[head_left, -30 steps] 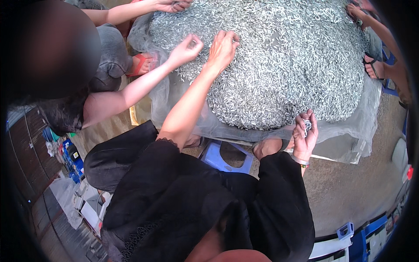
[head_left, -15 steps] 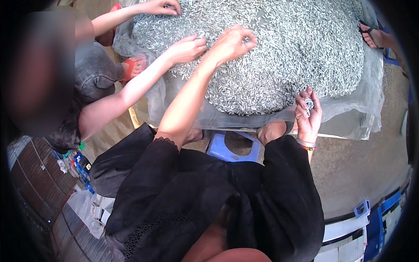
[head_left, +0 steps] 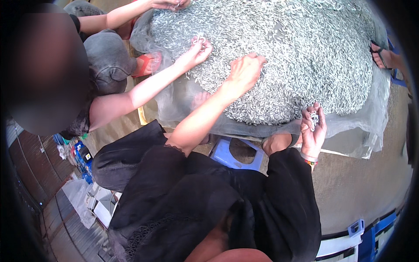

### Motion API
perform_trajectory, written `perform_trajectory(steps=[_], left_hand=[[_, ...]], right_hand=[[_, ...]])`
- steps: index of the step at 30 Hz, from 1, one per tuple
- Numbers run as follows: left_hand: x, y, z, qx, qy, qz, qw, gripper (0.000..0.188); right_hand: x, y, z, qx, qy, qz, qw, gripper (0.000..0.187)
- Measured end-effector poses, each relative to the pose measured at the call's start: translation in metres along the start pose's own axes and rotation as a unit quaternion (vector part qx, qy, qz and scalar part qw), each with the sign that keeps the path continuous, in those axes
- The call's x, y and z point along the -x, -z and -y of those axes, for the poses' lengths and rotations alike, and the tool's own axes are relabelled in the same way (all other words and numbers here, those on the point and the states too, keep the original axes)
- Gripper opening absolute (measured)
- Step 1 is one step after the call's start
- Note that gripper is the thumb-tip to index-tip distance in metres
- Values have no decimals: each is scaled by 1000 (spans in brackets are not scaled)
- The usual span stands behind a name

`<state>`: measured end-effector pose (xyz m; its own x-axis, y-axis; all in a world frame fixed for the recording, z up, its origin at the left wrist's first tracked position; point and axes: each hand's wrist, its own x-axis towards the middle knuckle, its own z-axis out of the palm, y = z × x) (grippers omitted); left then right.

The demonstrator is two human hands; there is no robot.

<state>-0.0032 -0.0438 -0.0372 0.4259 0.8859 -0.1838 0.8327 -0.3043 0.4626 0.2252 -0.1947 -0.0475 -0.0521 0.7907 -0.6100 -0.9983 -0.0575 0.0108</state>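
Observation:
A wide layer of small, slim grey-and-white pieces, apparently little fish (head_left: pixel 297 65), covers a raised surface in front of me. Over its near middle, my left hand (head_left: pixel 246 72) is closed with fingertips bent down to the layer; what they pinch, if anything, is hidden. By the near right edge, my right hand (head_left: pixel 313 131) is turned up, its dark-stained fingers curled around a small clump of little fish (head_left: pixel 314 120). A bracelet circles that wrist.
Pale netting (head_left: pixel 349 131) lies under the layer and hangs over its edge. A blue plastic stool (head_left: pixel 218 150) stands below. At left, another person's hand (head_left: pixel 198 52) holds white pieces; their other hand (head_left: pixel 172 3) is farther back. A sandalled foot (head_left: pixel 382 56) rests at right.
My left hand has come nearer across the layer and turned more knuckles-up. The right hand still holds its clump. The other person's nearer hand has turned upward, showing white pieces. The view has shifted slightly.

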Motion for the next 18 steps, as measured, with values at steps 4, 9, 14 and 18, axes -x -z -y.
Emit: perform_trajectory(steps=[4,9,14,18], left_hand=[[-7,0,-29,82,-53,-66,993,17],[-8,14,-65,182,-144,46,972,28],[-92,-16,68,22,131,-168,977,37],[-100,-32,57,139,17,18,990,24]], right_hand=[[-2,-9,-10,27,19,-28,999,36],[-9,-12,-15,-10,-36,19,999,39],[-5,12,6,-13,-15,26,999,33],[-8,7,2,-32,-5,-5,999,32]])
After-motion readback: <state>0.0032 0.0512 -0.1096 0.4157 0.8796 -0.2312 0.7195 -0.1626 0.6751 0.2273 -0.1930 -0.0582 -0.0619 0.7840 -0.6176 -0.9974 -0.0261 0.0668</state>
